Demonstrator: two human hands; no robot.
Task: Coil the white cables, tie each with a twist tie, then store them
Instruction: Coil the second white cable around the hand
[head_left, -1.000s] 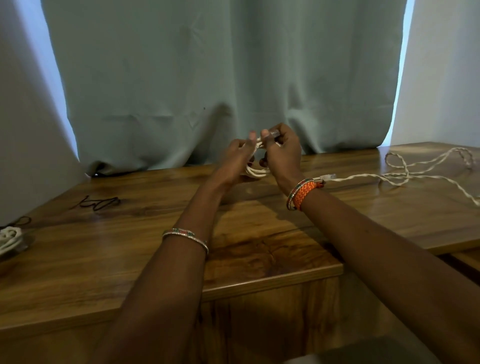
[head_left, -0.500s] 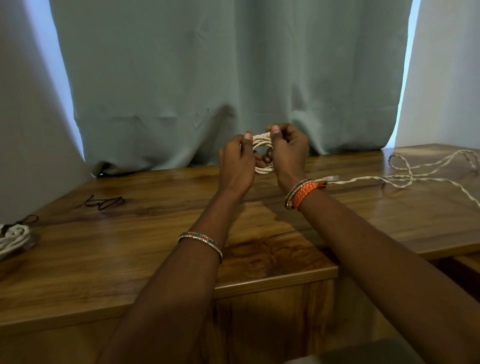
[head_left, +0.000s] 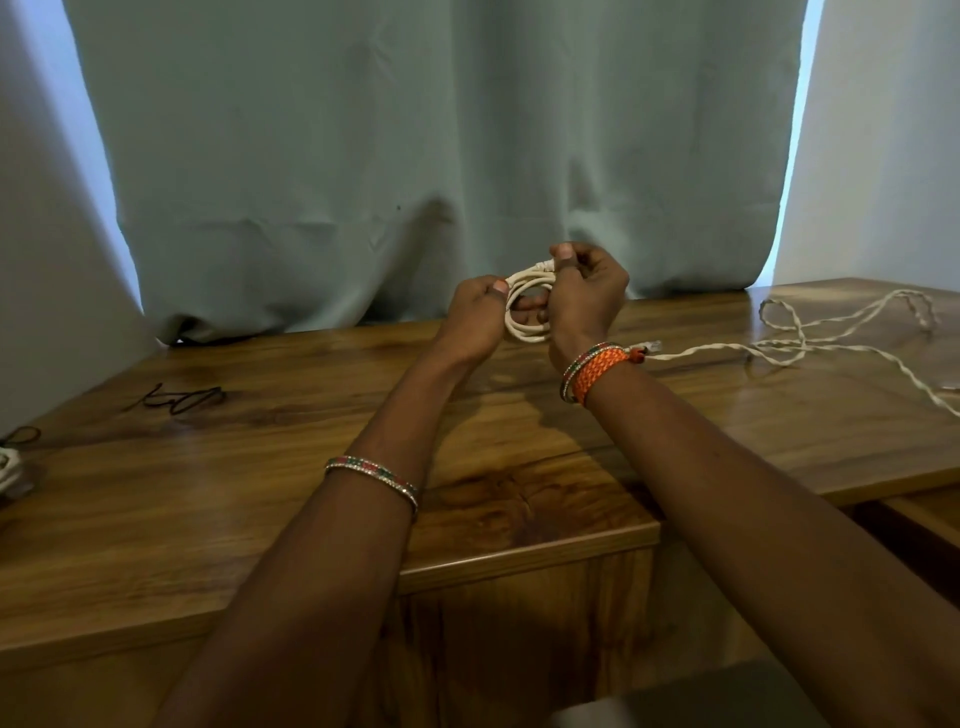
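Note:
A small coil of white cable (head_left: 525, 306) is held up above the wooden table (head_left: 260, 499), near its back edge. My left hand (head_left: 475, 319) grips the coil's left side with the thumb on top. My right hand (head_left: 587, 296) pinches the top right of the coil between thumb and fingers. A second white cable (head_left: 800, 343) lies loose and uncoiled on the table to the right. Another coiled white cable (head_left: 10, 470) sits at the far left edge. Black twist ties (head_left: 182, 399) lie on the table at the left.
A pale green curtain (head_left: 415, 156) hangs right behind the table. A lower wooden surface (head_left: 924, 514) shows at the right, below the tabletop. One more black tie (head_left: 23, 435) lies beside the left coil.
Both hands have lifted the coil slightly and turned it, so its loops now face me more openly. The right thumb has moved to the top of the coil.

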